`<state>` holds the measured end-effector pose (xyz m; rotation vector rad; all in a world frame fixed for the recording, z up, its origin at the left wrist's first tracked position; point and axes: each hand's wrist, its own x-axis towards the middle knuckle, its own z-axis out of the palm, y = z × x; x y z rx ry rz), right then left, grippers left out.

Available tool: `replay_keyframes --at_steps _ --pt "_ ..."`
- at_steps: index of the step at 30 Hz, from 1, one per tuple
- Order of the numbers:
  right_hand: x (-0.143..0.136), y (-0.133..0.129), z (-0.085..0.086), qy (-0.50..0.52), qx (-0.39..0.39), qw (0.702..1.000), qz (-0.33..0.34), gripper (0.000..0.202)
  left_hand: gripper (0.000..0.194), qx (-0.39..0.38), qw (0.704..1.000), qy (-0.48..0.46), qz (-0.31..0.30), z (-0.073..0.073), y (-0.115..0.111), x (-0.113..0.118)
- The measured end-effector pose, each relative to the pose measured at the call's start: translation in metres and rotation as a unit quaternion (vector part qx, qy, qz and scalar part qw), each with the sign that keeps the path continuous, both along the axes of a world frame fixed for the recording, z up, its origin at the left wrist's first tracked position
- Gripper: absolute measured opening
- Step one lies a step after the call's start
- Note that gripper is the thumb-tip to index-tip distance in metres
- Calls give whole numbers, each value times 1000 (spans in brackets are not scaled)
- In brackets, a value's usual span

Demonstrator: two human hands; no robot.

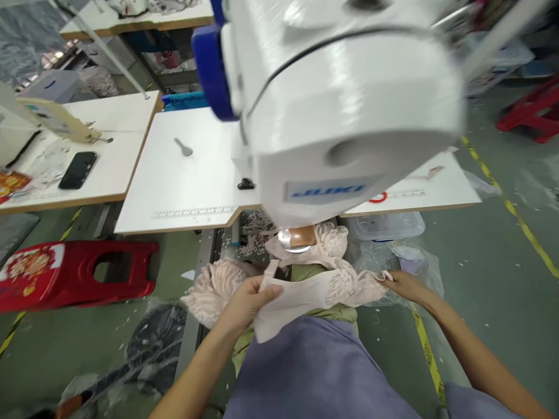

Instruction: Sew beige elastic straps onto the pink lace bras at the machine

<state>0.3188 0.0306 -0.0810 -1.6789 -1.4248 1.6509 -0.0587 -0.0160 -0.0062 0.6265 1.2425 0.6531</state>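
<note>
A pale pink lace bra [301, 297] is stretched sideways above my lap, in front of the sewing machine. My left hand [247, 299] pinches its smooth fabric end between thumb and fingers. Out to the right, my right hand [404, 285] is closed on the lacy other end, near a small strap or loop. Just beyond, more pale pink lace pieces [332, 238] lie below the machine head. A gathered bundle of similar lace [218, 288] rests beside my left hand.
A white sewing machine [345, 139] looms over a white table [187, 169]. A red stool [113, 270] stands at left, a clear plastic tray [388, 226] under the table's right side. A phone [78, 170] lies on the neighbouring table. Clear plastic bags [419, 267] hang at right.
</note>
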Motion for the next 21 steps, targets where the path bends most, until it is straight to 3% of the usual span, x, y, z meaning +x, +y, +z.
replay_keyframes --at_steps 2,3,5,7,9,11,13,15,18,21 --pt "5 -1 19 1 42 999 -19 18 45 87 981 172 -30 -15 10 -16" --pt "5 -2 28 0 63 998 -32 17 42 162 945 282 -23 -21 18 -19" --pt "-7 -4 45 11 93 995 -26 26 40 248 907 341 8 -31 33 -9" --pt "-30 -4 58 43 113 992 39 46 49 314 884 347 -1 -33 41 21" --pt "-55 2 70 79 144 979 124 55 53 355 895 254 -95 -30 40 57" --pt "-72 17 79 83 178 965 175 45 48 296 920 140 -217 -27 35 86" --pt "-77 46 86 44 219 960 168 37 56 205 936 82 -275 -25 32 99" --pt "-75 90 93 -27 267 958 100 35 61 152 947 60 -277 -24 31 101" --pt "-73 166 106 -137 314 939 -24 35 61 145 957 50 -248 -22 29 98" --pt "-83 224 119 -227 321 916 -73 30 62 158 962 67 -215 -20 27 96"
